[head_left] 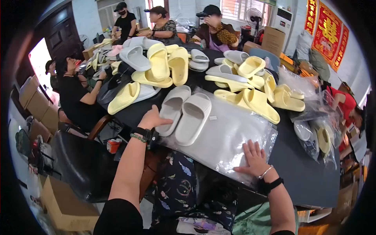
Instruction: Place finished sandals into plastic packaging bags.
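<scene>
Slippers (186,118), grey and paired, are seen in the head view on clear plastic bags (231,137) by the worktop's (301,168) near edge. Just right of the left hand (150,119), spread open, the left slipper is touched by its thumb; the right hand (254,158), fingers splayed, is laid flat near the bags' right edge, apart from the pair.

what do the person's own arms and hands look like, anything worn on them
The left fingers and right fingers are ungloved. The left arm wears a green beaded bracelet and a black strap; the right arm has a silver-coloured bangle and a black wristband. A short black sleeve shows on the left.
</scene>
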Demonstrator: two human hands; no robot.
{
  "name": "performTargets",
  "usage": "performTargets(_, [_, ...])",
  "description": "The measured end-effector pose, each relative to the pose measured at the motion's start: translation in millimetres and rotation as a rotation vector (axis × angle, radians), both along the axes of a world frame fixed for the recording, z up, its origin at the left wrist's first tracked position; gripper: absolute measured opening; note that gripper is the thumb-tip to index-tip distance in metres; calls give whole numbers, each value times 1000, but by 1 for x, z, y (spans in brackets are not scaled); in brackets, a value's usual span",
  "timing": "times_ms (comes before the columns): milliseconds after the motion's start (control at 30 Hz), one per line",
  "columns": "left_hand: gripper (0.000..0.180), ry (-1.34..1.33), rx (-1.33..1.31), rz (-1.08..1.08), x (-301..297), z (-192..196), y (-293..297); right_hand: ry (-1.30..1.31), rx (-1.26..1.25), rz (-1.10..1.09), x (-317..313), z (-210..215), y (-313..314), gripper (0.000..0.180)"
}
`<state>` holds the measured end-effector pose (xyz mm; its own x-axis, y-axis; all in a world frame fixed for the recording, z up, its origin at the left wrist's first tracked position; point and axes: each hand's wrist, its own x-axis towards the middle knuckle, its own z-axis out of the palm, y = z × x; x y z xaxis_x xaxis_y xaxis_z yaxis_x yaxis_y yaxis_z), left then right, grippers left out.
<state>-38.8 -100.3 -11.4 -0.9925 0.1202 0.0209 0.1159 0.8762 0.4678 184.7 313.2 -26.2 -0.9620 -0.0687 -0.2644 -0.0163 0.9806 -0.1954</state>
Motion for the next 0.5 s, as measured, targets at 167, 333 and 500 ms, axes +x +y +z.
performTargets(167, [80, -108, 236, -14, -14, -18, -25, 4, 10, 21, 0, -4, 1, 121])
performTargets(333, [54, 141, 233, 33, -1, 7, -14, 1, 22, 27, -2, -2, 0, 122])
performTargets(500, [42, 210, 207, 30, 26, 60, 8, -12, 21, 4, 1, 0, 0, 122])
